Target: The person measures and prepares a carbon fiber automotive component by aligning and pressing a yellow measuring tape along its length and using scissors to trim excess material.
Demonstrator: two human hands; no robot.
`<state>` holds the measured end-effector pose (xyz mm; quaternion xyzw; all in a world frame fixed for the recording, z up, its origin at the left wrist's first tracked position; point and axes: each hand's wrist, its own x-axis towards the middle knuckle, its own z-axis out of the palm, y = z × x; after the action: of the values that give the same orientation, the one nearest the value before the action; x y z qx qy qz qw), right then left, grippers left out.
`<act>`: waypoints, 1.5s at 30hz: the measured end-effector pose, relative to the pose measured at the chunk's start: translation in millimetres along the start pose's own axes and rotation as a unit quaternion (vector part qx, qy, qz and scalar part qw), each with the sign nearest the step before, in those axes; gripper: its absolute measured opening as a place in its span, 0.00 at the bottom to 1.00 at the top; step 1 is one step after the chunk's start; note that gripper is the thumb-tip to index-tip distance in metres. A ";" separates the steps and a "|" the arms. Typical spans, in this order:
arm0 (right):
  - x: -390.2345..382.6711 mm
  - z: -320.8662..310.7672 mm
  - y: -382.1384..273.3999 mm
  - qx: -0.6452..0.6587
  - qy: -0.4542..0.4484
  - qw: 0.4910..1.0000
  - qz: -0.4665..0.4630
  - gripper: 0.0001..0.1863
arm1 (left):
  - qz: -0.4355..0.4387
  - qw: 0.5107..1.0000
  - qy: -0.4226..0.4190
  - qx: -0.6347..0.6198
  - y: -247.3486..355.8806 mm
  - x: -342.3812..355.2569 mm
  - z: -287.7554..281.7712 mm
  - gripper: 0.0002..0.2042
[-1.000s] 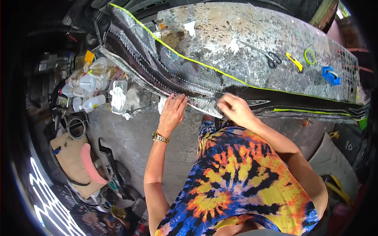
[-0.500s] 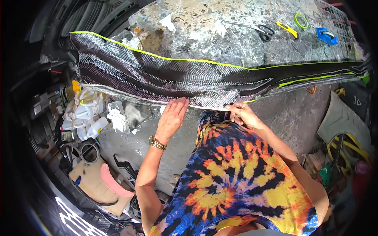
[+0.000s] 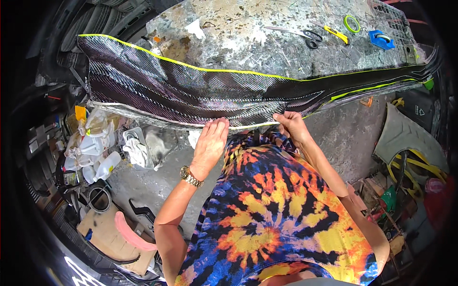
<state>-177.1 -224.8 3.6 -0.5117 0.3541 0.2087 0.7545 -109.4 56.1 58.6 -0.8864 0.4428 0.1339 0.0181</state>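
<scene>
A long, curved piece of black carbon-fibre cloth [image 3: 181, 93] stretches across the view, wide at the left and narrow at the right. Yellow-green tape [image 3: 210, 70] lines its far edge, and paler tape follows part of the near edge. My left hand [image 3: 212, 143] lies with outstretched fingers side by side, their tips on the near edge; its thumb is hidden. To the right of it, my right hand [image 3: 294, 128] pinches the cloth's near edge between thumb and forefinger.
Scissors [image 3: 312, 39], a yellow utility knife [image 3: 337, 34], a green tape ring [image 3: 352, 24] and a blue tape dispenser [image 3: 381, 40] lie on the stained workbench [image 3: 248, 52]. Plastic jugs [image 3: 102, 167] stand at left. A grey panel [image 3: 405, 133] leans at right.
My right hand has moved up slightly onto the cloth's near edge. The left hand stays at its place on the edge. The whole view has shifted a little.
</scene>
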 end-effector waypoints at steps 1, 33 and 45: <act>-2.9 -1.5 -0.8 0.022 -0.004 0.999 0.032 0.16 | -0.001 1.000 -0.002 -0.004 0.9 -0.2 0.0 0.25; -6.3 -6.9 18.4 0.034 -0.079 0.994 0.071 0.15 | 0.030 0.998 0.042 0.041 -12.5 -10.5 17.2 0.26; -11.8 -3.9 13.5 0.045 -0.081 0.993 0.067 0.16 | 0.044 0.996 0.043 0.062 -15.3 -8.3 18.3 0.25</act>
<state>-195.3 -222.6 3.1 -0.4341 0.3338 0.2833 0.7873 -106.2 74.6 41.7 -0.8683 0.4890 0.0684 0.0478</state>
